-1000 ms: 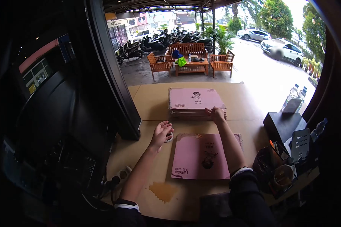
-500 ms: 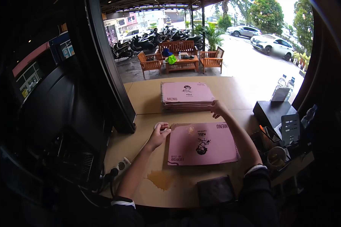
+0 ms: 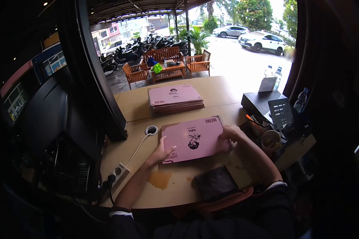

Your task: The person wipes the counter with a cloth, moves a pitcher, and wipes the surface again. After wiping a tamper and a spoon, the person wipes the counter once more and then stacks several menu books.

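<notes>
A pink spiral-bound menu (image 3: 179,137) lies in front of me, its print upside down from my side. My left hand (image 3: 162,152) grips its left edge, thumb on the cover and the other fingers along the side. On the opposite edge, near the spiral binding, my right hand (image 3: 233,134) is closed with its fingers bent over the cover. Whether more menus lie under this one is hard to see. Beyond it stands a stack of pink menus (image 3: 175,95), the top one reading upright.
A dark cloth-like pad (image 3: 215,183) and an orange-brown patch (image 3: 160,180) are on the table (image 3: 137,107) near me. At left are a power strip (image 3: 119,174) and a cable hole (image 3: 151,130). A black box (image 3: 263,102) and a cup (image 3: 270,140) stand at right.
My right hand has come back from the far stack to the near menu's right edge. My left hand has taken hold of its left edge. The view has shifted right.
</notes>
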Demonstrator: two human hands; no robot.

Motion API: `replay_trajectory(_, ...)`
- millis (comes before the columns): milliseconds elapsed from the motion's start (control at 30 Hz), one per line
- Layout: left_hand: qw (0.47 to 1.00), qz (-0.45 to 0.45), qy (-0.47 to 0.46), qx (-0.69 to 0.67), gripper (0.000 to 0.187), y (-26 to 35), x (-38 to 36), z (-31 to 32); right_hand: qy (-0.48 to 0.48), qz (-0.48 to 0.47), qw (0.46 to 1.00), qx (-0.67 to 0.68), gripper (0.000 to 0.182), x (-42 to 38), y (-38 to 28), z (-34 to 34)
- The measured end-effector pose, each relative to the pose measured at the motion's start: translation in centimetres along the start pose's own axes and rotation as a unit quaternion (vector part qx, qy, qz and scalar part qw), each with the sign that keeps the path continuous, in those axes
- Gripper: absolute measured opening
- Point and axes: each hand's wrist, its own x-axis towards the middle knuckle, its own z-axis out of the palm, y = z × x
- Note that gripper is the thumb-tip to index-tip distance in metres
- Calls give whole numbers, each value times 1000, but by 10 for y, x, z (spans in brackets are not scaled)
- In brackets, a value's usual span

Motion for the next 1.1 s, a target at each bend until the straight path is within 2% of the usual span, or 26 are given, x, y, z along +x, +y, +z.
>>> replay_trajectory(67, 999, 11, 9, 33, 79, 4, -4, 1, -13, -1, 999, 46, 44, 4, 2, -1)
replay_trajectory(133, 999, -22, 17, 16, 79, 6, -6, 0, -27, -2, 995, 93, 45, 14, 10, -1)
replay_trajectory(167, 999, -21, 19, 16, 79, 3, -6, -1, -21, -15, 973, 231, 46, 10, 12, -8)
replay_trajectory(200, 999, -30, 21, -30, 79, 0, -5, -2, -15, -29, 931, 365, 47, 6, 11, -14)
replay_trajectory(233, 996, -39, 24, -76, 79, -2, -3, -4, 37, -93, 867, 489, 48, -2, 17, -17)
replay_trajectory(267, 996, -37, 26, -75, 79, -8, 2, -8, -73, -159, 749, 640, 48, 14, 25, -20)
replay_trajectory(333, 991, -49, 0, -123, 80, -16, 16, -16, 32, -201, 693, 692, 31, -1, 6, -33)
replay_trajectory(400, 996, -42, 8, -78, 80, 21, 5, -25, 38, -216, 677, 703, 29, -25, -16, -50)
replay_trajectory(467, 995, 7, 92, 36, 77, 39, 10, -38, 44, -231, 661, 712, 27, -43, -30, -66)
replay_trajectory(500, 985, 41, 141, 87, 76, 46, 13, -45, 54, -223, 675, 701, 25, -48, -34, -71)
replay_trajectory(533, 985, 41, 142, 87, 76, 53, 14, -54, 63, -214, 690, 689, 24, -50, -37, -76)
replay_trajectory(600, 970, 19, 126, 205, 74, 84, 2, -71, 23, -212, 680, 702, 27, -51, -40, -82)
replay_trajectory(633, 980, 16, 144, 135, 64, 65, 17, -80, -6, -221, 669, 709, 25, -52, -43, -83)
replay_trajectory(667, 980, 14, 147, 135, 64, 70, 12, -86, -34, -230, 658, 717, 24, -53, -46, -84)
replay_trajectory(700, 998, 8, 15, 56, 58, 78, 5, -91, -37, -232, 657, 716, 24, -52, -47, -82)
replay_trajectory(733, 993, 2, -118, -25, 52, 85, -1, -93, -37, -271, 645, 713, 22, -49, -48, -77)
replay_trajectory(767, 989, -7, -118, -85, 42, 79, -3, -92, -38, -310, 632, 710, 21, -46, -49, -74)
replay_trajectory(800, 990, -5, -116, -84, 42, 73, -6, -89, -38, -313, 631, 709, 21, -42, -48, -75)
replay_trajectory(867, 971, 42, -127, -197, 41, 62, -10, -84, -135, -193, 575, 784, 20, -34, -47, -77)
replay_trajectory(900, 970, 53, -114, -207, 36, 61, -14, -78, -135, -195, 573, 784, 20, -28, -44, -75)
replay_trajectory(967, 963, 59, -83, -250, 35, 54, -14, -69, -155, -272, 457, 833, 28, -13, -36, -64)
replay_trajectory(1000, 952, 66, -54, -294, 34, 51, -12, -65, -157, -274, 458, 831, 28, -2, -32, -56)
replay_trajectory(1033, 948, 56, -12, -313, 32, 47, -9, -63, -95, -225, 495, 834, 31, 12, -28, -43)
replay_trajectory(1067, 948, 57, -10, -314, 32, 53, -7, -59, -32, -173, 527, 831, 34, 22, -26, -31)
replay_trajectory(1100, 925, 63, 25, -373, 32, 63, -7, -54, -48, -181, 545, 817, 38, 26, -28, -19)
